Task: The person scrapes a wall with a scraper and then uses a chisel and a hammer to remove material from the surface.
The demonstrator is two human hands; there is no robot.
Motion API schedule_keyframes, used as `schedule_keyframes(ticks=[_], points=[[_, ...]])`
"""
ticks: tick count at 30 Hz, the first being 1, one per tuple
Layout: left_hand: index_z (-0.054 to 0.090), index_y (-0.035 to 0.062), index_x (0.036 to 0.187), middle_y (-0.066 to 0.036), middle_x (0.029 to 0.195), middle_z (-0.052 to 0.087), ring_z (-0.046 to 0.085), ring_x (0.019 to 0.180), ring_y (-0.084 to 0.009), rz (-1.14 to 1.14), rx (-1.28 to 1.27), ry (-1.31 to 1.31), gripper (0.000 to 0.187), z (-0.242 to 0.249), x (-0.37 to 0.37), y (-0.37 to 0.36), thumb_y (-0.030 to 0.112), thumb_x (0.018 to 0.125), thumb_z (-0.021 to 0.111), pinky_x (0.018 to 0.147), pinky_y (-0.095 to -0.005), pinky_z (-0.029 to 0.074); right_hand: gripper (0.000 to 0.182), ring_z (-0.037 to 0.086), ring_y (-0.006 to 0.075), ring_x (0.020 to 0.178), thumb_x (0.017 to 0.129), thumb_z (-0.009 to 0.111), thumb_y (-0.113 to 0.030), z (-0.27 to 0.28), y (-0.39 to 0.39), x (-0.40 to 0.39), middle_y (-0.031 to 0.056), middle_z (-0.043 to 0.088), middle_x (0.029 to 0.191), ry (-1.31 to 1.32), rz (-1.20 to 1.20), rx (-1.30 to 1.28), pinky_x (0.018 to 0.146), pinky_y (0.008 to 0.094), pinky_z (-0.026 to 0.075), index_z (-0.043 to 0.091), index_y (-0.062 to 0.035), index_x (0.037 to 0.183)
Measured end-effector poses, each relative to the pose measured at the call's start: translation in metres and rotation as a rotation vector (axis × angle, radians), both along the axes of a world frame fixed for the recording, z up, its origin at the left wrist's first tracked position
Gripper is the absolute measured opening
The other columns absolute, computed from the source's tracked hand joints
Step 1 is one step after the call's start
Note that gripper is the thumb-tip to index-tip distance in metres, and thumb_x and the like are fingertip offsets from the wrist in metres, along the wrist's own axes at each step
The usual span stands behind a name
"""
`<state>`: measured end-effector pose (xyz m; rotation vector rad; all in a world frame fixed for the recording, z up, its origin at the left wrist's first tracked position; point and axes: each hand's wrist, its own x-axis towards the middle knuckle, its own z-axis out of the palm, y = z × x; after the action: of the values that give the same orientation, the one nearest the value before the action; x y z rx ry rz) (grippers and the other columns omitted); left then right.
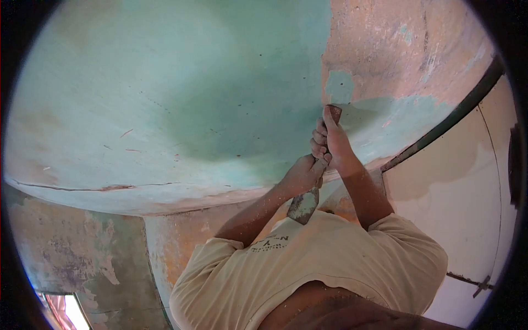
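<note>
Both my hands are wrapped around one long scraper (303, 207), a worn, rusty metal tool with flecks of pale green on its broad lower end. My right hand (333, 144) grips it higher up, thumb laid along the shaft near the upper tip. Lower down, my left hand (306, 172) closes round the middle, its fingers close under the right hand. The scraper's upper end meets the green painted wall (236, 99) in this view, right by a small green patch (339, 85) surrounded by bare pinkish plaster (379, 49). Pale dust coats my fingers.
A long crack (110, 188) runs along the wall's lower left. Beyond a dark edge strip (445, 122), a pale surface (445, 187) lies at right. Peeling wall (71, 242) and a bright opening (74, 312) show at lower left. My beige shirt (330, 253) fills the bottom.
</note>
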<state>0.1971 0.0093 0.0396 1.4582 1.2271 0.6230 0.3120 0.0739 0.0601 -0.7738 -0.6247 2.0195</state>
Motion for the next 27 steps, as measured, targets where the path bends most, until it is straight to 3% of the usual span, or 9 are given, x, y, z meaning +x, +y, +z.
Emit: schedule_keyframes(ticks=[3, 6, 9, 12, 15, 27], points=[[0.057, -0.0025, 0.075, -0.01, 0.061, 0.059, 0.061, 0.058, -0.0211, 0.031, 0.105, 0.033, 0.064, 0.024, -0.005, 0.007, 0.056, 0.095, 0.04, 0.057, -0.0352, 0.047, 0.056, 0.023, 0.0111, 0.034, 0.093, 0.043, -0.059, 0.028, 0.007, -0.002, -0.0034, 0.021, 0.049, -0.036, -0.026, 0.051, 0.033, 0.0265, 0.022, 0.027, -0.017, 0.06], [0.056, -0.0025, 0.077, -0.01, 0.062, 0.059, 0.061, 0.059, -0.0208, 0.032, 0.042, 0.04, 0.062, 0.015, -0.006, 0.007, 0.055, 0.095, 0.04, 0.057, -0.0353, 0.047, 0.056, 0.027, 0.0121, 0.039, 0.091, 0.048, -0.06, 0.022, 0.005, -0.002, -0.0034, 0.025, 0.051, -0.063, -0.041, 0.049, 0.036, 0.0281, 0.023, 0.029, -0.0161, 0.062], [0.056, -0.0027, 0.078, -0.01, 0.064, 0.06, 0.061, 0.061, -0.0208, -0.018, 0.003, -0.03, 0.063, -0.007, -0.004, 0.005, 0.056, 0.095, 0.04, 0.059, -0.0351, 0.048, 0.057, 0.023, 0.0117, 0.036, 0.092, 0.042, -0.061, 0.007, 0.002, 0.0, -0.0031, 0.021, 0.049, -0.086, -0.008, 0.03, 0.034, 0.0271, 0.022, 0.027, -0.0169, 0.06], [0.056, -0.0031, 0.08, -0.011, 0.064, 0.06, 0.062, 0.062, -0.0205, 0.005, 0.106, 0.033, 0.063, 0.032, -0.008, 0.016, 0.056, 0.095, 0.04, 0.06, -0.0349, 0.048, 0.058, 0.023, 0.0117, 0.035, 0.092, 0.041, -0.063, 0.04, 0.014, -0.003, -0.0031, 0.02, 0.048, -0.075, -0.06, 0.147, 0.033, 0.0271, 0.021, 0.027, -0.0168, 0.06], [0.056, -0.0031, 0.082, -0.011, 0.064, 0.06, 0.062, 0.063, -0.0209, -0.002, 0.038, 0.076, 0.064, 0.032, -0.009, 0.011, 0.057, 0.095, 0.039, 0.061, -0.0353, 0.048, 0.058, 0.023, 0.0118, 0.035, 0.092, 0.041, -0.063, 0.032, 0.011, -0.005, -0.0029, 0.019, 0.048, -0.09, -0.071, 0.042, 0.033, 0.0271, 0.02, 0.027, -0.0168, 0.06], [0.057, -0.0023, 0.073, -0.01, 0.058, 0.059, 0.06, 0.062, -0.0208, -0.038, 0.065, 0.007, 0.06, 0.03, -0.006, 0.004, 0.049, 0.097, 0.038, 0.059, -0.0352, 0.046, 0.057, 0.027, 0.0119, 0.038, 0.091, 0.045, -0.062, 0.028, 0.004, 0.005, -0.004, 0.023, 0.051, 0.044, 0.072, 0.047, 0.036, 0.0272, 0.022, 0.029, -0.0167, 0.061]])
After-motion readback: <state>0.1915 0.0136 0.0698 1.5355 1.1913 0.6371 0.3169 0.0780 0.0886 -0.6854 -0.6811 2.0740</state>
